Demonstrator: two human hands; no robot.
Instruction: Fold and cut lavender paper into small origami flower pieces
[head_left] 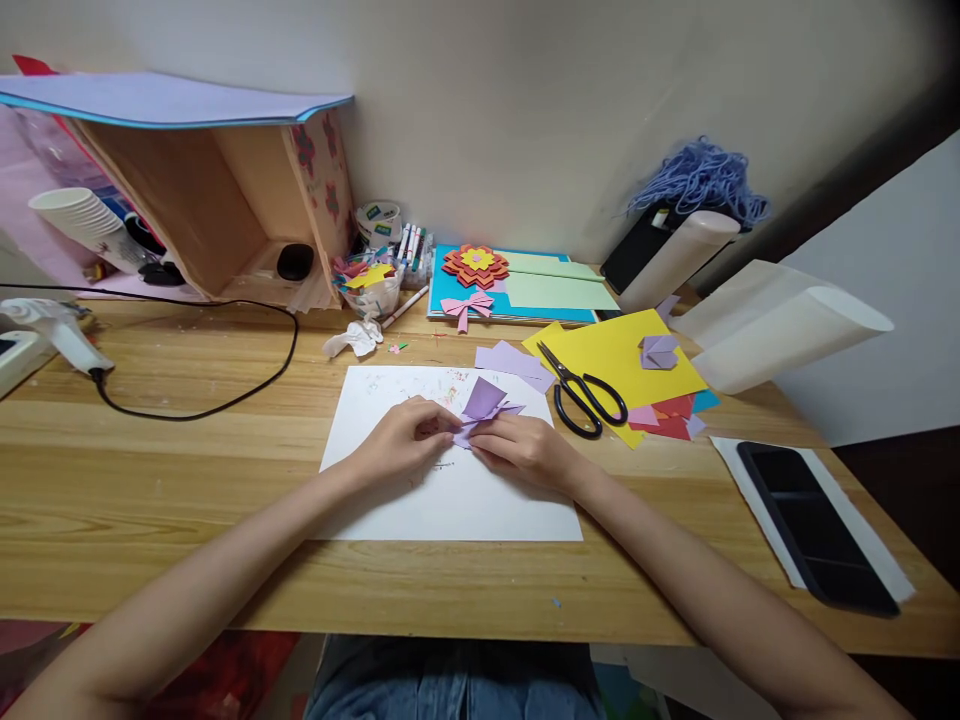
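Note:
A folded purple paper piece (484, 400) is held between both hands above a white sheet (450, 510) that bears small coloured marks. My left hand (409, 435) pinches its left edge with thumb and fingertips. On the other side, my right hand (529, 448) grips the lower right part, its fingers pressed together and partly hiding the paper. One flap of the piece stands up, and thinner points stick out to the right. Just behind it lie flat light purple sheets (517, 364). Black-handled scissors (581, 388) rest to the right, partly on yellow paper (615, 350).
A glue gun (64, 330) and its black cable lie at the left, near an open box (319, 200). Behind the hands are a cup of scraps (371, 285), crumpled tissue (356, 338) and a paper flower (476, 266). A phone (817, 525) lies at the right.

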